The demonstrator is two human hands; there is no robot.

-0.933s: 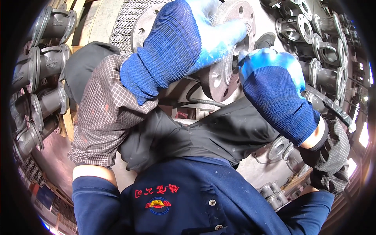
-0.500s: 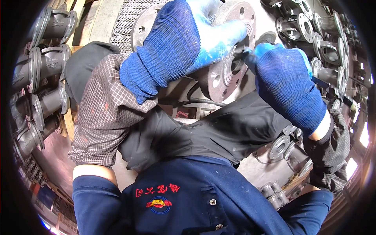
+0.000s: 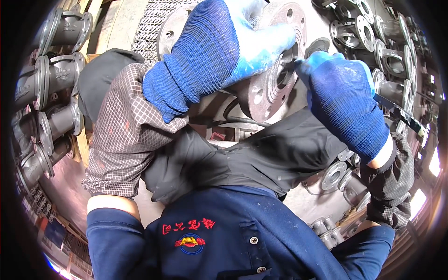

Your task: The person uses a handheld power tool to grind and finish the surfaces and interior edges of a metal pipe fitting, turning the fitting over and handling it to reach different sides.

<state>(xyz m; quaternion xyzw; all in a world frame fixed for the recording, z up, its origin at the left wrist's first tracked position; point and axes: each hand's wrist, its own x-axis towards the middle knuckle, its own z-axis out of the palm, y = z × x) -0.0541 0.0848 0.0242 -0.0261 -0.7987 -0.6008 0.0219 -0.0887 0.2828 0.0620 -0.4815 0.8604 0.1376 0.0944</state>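
A grey flanged valve body (image 3: 262, 95) stands before me, its bolt-holed flange and round bore turned to the right. My left hand (image 3: 254, 42), in a blue coated glove, grips it from above, with the thumb side lying on the flange face; some fingers are out of sight behind it. My right hand (image 3: 343, 81), also gloved in blue, is closed beside the bore. It holds a long, flat, dark bar-like tool (image 3: 396, 112) whose one end sticks out past the hand to the lower right. The tool's other end is mostly hidden by the fingers near the bore.
Several similar flanged castings (image 3: 56, 77) are stacked at the left, and more castings (image 3: 394, 60) stand at the right. A metal mesh (image 3: 151, 28) lies beyond my left arm. A dark hose (image 3: 238, 120) runs below the valve body, above my knees.
My right hand has shifted slightly to the right, away from the bore, and the tool's free end has moved with it. My left hand and the valve body are nearly unmoved.
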